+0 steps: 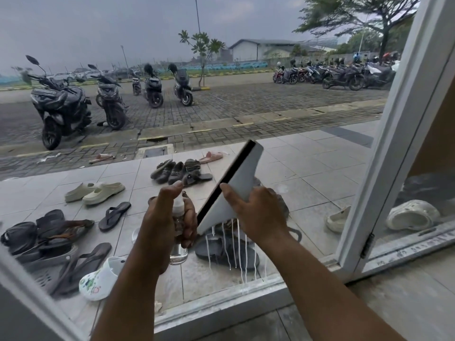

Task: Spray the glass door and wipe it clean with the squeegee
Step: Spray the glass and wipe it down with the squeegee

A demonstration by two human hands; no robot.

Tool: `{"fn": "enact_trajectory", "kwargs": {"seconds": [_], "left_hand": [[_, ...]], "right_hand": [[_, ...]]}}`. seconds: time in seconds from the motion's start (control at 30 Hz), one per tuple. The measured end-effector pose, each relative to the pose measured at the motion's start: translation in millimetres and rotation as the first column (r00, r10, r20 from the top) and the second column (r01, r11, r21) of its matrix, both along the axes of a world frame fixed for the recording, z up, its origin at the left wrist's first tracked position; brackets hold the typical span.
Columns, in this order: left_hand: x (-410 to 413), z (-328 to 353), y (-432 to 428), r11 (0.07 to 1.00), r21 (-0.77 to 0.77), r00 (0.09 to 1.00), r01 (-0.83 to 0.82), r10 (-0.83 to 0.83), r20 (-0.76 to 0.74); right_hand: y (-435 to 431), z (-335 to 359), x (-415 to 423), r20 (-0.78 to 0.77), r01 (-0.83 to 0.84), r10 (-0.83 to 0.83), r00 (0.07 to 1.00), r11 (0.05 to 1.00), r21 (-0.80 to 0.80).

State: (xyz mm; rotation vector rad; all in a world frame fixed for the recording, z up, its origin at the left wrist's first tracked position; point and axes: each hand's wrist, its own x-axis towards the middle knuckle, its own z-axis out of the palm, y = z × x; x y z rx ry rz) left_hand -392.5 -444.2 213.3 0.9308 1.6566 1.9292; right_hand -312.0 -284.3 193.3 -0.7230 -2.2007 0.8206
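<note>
A glass door (246, 107) in a white frame (221, 308) is seen from inside, with both bare arms raised before its lower half. A clear spray bottle (178, 254) is gripped upright in the left hand (165, 217), whose fingers (189, 217) are curled round its body while the thumb is laid over the nozzle top. A white squeegee (242, 178) with a black rubber blade is held in the right hand (258, 212), the fingers wrapped round its lower part and the thumb laid along the blade edge. The tool is tilted, its blade running from lower left to upper right, just right of the bottle. Whether the blade is pressed to the pane cannot be told. Thin white streaks (236, 249) of liquid are seen running down the glass from under the squeegee's lower end towards the bottom rail. Beyond the pane, sandals (114, 215), pale clogs (96, 191) and dark loafers (172, 172) are scattered over a tiled porch (307, 168). Scooters (61, 107) are parked on the brick paving behind, and a longer row (344, 75) is lined up at right under a tree (357, 11). A second pane is hinged (366, 244) at right, with a white clog (411, 214) lying behind it.
</note>
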Motion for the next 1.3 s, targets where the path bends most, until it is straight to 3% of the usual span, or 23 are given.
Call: {"fn": "enact_trajectory", "kwargs": {"seconds": [0.1, 0.2, 0.3, 0.43, 0.63, 0.77, 1.0, 1.1, 1.3], "left_hand": [[1.5, -2.9, -0.5, 1.000, -0.021, 1.000, 0.007, -0.007, -0.014], [7.2, -6.0, 4.0, 0.999, -0.047, 1.000, 0.021, -0.021, -0.008], [15.1, -8.5, 8.0, 0.998, -0.061, 0.999, 0.034, -0.034, -0.010], [25.1, -10.8, 7.6, 0.995, -0.102, 0.999, 0.023, -0.027, -0.040], [29.2, -0.6, -5.6, 0.997, -0.078, 0.999, -0.020, 0.017, -0.049], [27.1, 5.1, -11.9, 0.998, -0.049, 0.998, -0.045, 0.043, -0.037], [26.5, 5.3, -10.2, 0.997, -0.061, 0.997, -0.037, 0.033, -0.064], [24.4, 4.0, -8.6, 0.998, -0.055, 0.998, -0.033, 0.029, -0.064], [19.7, -5.0, -4.2, 0.997, -0.080, 0.999, -0.020, 0.017, -0.044]], "right_hand": [[3.3, -32.0, -4.2, -0.106, -0.037, 0.006, 0.994, 0.957, -0.289], [-2.7, -51.3, 1.1, -0.190, -0.088, -0.013, 0.982, 0.853, -0.514], [-9.4, -66.9, 8.0, -0.252, -0.120, -0.065, 0.966, 0.749, -0.652], [-13.9, -70.4, 9.4, -0.257, -0.093, -0.099, 0.961, 0.761, -0.642], [-28.9, -16.6, 12.0, -0.504, -0.318, -0.053, 0.862, 0.719, -0.619], [-30.8, 30.0, 1.6, -0.588, -0.377, -0.047, 0.807, 0.726, -0.575], [-22.7, 45.5, -13.2, -0.557, -0.324, -0.114, 0.823, 0.711, -0.624], [-19.9, 30.8, -12.8, -0.519, -0.276, -0.137, 0.844, 0.719, -0.638], [-24.1, -27.5, -9.1, -0.458, -0.209, -0.246, 0.854, 0.645, -0.735]]}}
